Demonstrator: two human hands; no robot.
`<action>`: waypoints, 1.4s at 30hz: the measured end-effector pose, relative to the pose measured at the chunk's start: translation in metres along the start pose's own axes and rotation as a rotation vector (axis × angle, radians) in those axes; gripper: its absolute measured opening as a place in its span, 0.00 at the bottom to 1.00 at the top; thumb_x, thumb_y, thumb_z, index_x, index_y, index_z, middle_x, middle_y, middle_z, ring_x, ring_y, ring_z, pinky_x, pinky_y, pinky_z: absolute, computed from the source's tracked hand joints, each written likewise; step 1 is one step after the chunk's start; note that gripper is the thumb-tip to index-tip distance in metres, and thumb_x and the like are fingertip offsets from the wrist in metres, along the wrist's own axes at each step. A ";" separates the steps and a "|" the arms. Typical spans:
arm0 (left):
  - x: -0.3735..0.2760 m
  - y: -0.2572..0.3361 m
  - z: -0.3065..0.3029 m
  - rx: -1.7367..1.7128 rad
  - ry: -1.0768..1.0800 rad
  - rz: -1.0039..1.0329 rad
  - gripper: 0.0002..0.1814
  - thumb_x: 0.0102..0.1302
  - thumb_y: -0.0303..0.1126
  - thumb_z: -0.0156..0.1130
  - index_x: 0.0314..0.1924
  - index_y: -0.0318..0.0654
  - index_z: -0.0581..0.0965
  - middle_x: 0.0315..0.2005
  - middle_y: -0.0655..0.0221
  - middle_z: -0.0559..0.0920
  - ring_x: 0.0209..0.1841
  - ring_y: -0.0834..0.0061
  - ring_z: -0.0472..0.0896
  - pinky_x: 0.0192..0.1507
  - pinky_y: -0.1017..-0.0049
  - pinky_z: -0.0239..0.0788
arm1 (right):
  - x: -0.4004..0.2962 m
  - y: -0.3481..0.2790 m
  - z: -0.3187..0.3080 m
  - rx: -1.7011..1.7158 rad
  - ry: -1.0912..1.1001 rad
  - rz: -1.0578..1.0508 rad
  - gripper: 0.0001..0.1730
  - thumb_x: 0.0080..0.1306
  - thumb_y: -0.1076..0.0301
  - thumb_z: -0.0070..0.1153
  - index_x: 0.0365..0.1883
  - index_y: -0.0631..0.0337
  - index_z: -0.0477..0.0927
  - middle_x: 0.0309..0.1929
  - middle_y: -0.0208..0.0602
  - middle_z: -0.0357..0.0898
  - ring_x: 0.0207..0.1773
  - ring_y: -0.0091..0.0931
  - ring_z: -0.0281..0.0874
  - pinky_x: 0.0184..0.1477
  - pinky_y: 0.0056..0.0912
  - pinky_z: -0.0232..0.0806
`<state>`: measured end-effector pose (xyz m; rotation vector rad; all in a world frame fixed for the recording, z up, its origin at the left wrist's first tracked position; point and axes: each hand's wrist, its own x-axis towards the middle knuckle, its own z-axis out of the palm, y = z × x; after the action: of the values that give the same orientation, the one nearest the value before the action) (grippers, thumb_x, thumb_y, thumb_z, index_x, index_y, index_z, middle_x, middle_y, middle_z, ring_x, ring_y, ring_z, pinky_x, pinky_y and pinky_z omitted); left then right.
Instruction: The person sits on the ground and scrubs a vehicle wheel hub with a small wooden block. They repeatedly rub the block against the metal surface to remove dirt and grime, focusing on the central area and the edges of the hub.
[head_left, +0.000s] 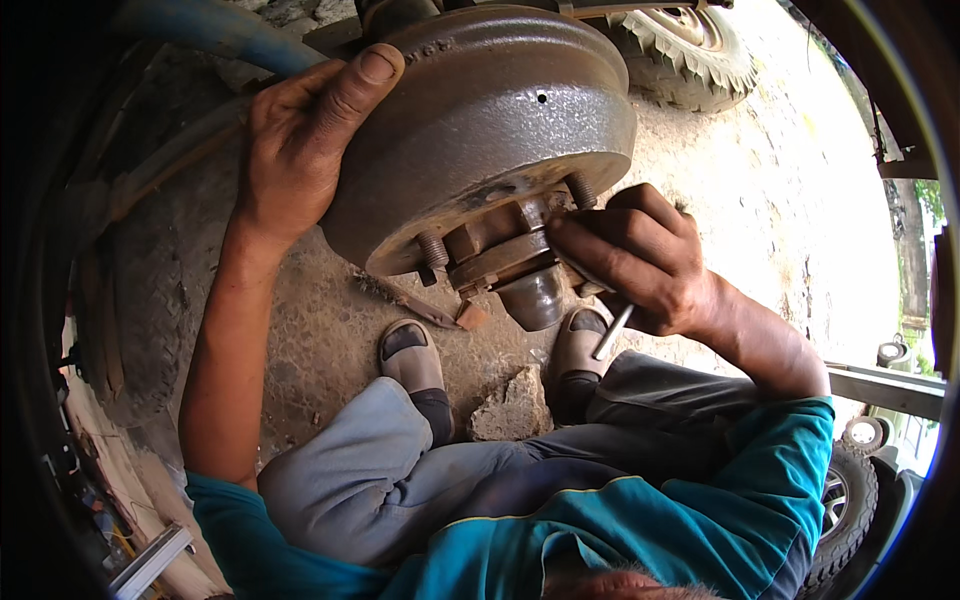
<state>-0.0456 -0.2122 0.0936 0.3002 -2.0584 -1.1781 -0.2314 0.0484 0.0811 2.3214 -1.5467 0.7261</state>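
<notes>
A heavy metal brake drum (495, 127) fills the upper middle of the view, tilted, with a small round hole in its side. My left hand (307, 135) grips the drum's left side, thumb up along its outer wall; its other fingers are mostly hidden. Two threaded wheel studs (433, 251) stick out of the drum's near face. Between them sits the wheel hub (502, 259), ending in a rounded metal cap (532, 298). At the hub's right edge, my right hand (637, 255) holds a thin metal rod (613, 331), its lower end jutting below the palm. My right fingertips meet the hub.
A rock (514, 405) lies on the floor between my shoes (414, 356). Behind it are a strap-like piece (427, 309) and a small brown block (472, 316). A blue bar (225, 34) runs at upper left. A treaded tyre (690, 75) stands upper right.
</notes>
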 end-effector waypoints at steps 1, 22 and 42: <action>0.001 0.001 -0.005 0.036 -0.024 -0.010 0.30 0.74 0.56 0.64 0.24 0.37 0.80 0.17 0.84 0.66 0.23 0.88 0.61 0.27 0.78 0.53 | -0.005 0.005 -0.001 -0.021 0.005 -0.016 0.26 0.56 0.68 0.64 0.54 0.69 0.84 0.43 0.40 0.82 0.37 0.33 0.77 0.37 0.35 0.74; 0.000 0.004 -0.003 -0.047 -0.012 0.012 0.25 0.76 0.52 0.63 0.36 0.34 0.86 0.23 0.81 0.78 0.29 0.89 0.71 0.33 0.82 0.62 | -0.010 0.013 0.011 0.106 0.109 -0.047 0.27 0.50 0.71 0.65 0.52 0.66 0.86 0.40 0.37 0.81 0.38 0.32 0.78 0.33 0.33 0.75; 0.003 0.001 -0.012 0.036 -0.098 -0.017 0.26 0.77 0.51 0.62 0.32 0.33 0.84 0.21 0.84 0.71 0.27 0.89 0.65 0.31 0.81 0.56 | -0.031 0.023 0.020 0.087 0.059 0.011 0.28 0.74 0.53 0.52 0.57 0.70 0.84 0.43 0.42 0.82 0.40 0.36 0.77 0.43 0.40 0.74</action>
<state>-0.0386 -0.2209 0.0997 0.2829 -2.1682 -1.1882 -0.2571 0.0544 0.0463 2.3317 -1.5325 0.8736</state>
